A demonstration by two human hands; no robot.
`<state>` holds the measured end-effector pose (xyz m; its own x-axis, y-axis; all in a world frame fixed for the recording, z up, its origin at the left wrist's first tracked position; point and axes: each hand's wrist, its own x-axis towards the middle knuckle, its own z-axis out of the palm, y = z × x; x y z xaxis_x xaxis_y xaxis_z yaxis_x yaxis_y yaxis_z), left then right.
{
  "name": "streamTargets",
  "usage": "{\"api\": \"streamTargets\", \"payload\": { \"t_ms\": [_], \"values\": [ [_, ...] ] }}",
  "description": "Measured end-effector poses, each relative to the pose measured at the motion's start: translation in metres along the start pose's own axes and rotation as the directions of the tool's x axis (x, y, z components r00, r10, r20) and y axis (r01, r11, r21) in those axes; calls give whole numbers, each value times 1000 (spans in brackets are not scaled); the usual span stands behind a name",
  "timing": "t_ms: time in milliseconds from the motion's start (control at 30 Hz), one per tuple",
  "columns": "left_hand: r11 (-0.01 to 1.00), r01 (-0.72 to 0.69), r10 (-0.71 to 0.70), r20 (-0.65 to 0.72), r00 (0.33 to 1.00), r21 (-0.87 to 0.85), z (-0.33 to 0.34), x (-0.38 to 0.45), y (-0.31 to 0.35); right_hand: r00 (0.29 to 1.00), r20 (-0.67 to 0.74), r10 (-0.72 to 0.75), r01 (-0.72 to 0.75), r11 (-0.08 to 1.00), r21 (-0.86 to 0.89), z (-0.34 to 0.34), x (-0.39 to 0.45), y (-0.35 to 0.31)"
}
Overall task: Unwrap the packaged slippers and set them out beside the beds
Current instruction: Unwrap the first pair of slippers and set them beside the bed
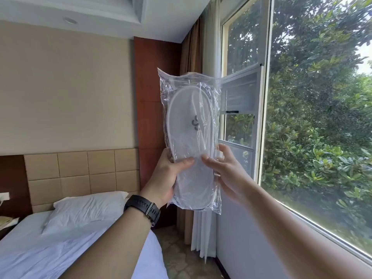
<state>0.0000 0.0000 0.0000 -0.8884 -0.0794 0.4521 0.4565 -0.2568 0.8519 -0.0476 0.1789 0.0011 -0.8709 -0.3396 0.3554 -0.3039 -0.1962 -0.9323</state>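
A pair of white slippers (188, 125) with a small dark logo is sealed inside a clear plastic bag (171, 81), held upright at chest height in front of the window. My left hand (165, 178), with a black watch on the wrist, grips the bag's lower left side with its thumb across the front. On the lower right side my right hand (225, 172) pinches the bag, thumb in front and fingers behind. The bag's top end is crumpled and sticks up above the slippers.
A bed (60, 248) with a white sheet and pillow (86, 208) lies at the lower left against a padded tan headboard (80, 174). A narrow strip of patterned floor (181, 254) runs between bed and window wall. White curtains (199, 234) hang at the corner; the large window (312, 117) fills the right.
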Motion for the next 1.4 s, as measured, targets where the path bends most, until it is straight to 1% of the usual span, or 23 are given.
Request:
{"api": "streamTargets", "payload": {
  "t_ms": [67,200,367,467,533,767,967,1200,1333,1400],
  "values": [
    [1000,-7,7,-12,1000,10,10,13,-11,1000,16,-18,18,1000,-4,-16,14,6],
    [1000,1,-1,-48,999,6,20,47,-40,998,54,22,-24,999,22,-48,47,23],
    [1000,6,-6,-63,998,-12,42,90,-80,995,96,29,-36,997,67,-98,91,45],
    [1000,6,-6,-98,995,9,62,114,-101,989,147,13,-25,996,81,-131,113,55],
    [1000,9,-8,-117,993,13,74,129,-115,987,162,-1,-19,993,119,-153,130,63],
    [1000,1,2,-171,985,15,104,178,-159,974,227,14,-41,993,113,-211,187,91],
    [998,45,-34,-210,977,48,91,224,-192,972,233,40,-66,992,105,-226,239,123],
    [993,92,-77,-191,979,72,52,276,-223,975,219,45,-70,991,110,-222,297,160],
    [992,113,-100,-184,978,61,37,300,-244,979,201,41,-77,982,174,-223,323,183],
    [989,133,-120,-187,975,58,34,311,-258,976,215,30,-78,973,218,-228,335,198]
  ]
}}
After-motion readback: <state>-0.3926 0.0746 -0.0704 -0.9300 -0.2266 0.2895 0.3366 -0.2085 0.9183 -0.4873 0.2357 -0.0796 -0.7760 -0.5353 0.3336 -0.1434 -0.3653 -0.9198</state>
